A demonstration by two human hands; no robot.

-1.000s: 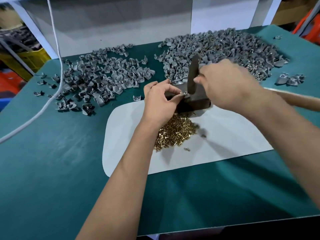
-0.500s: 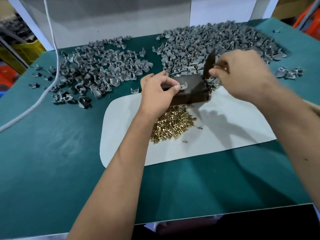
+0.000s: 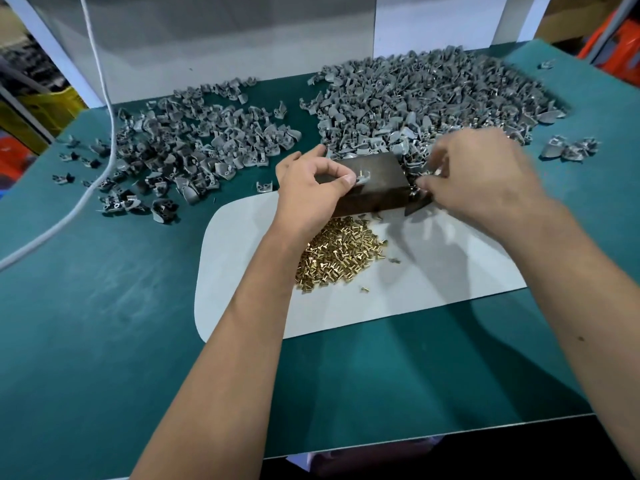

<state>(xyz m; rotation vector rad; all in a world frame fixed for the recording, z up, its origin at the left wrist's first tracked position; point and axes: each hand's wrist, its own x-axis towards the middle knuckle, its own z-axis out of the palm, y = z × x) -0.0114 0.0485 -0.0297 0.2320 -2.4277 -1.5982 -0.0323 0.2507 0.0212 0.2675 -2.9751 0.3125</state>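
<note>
The left hand [image 3: 311,188] pinches a small grey part [image 3: 364,177] on top of the dark block [image 3: 379,190]. The part is judged light, rigid and easily flicked away — hold it by its edges, clear of the brass pin [image 3: 360,172]. The right hand [image 3: 485,181] curls round a dark bar [image 3: 417,206] beside the block.

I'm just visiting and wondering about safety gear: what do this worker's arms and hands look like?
Nothing worn shows. The left hand and right hand are bare, with no gloves and no rings showing. The left forearm and right forearm are bare too: no sleeves reach into view, and no watch, bracelet or strap shows at either wrist.
</note>
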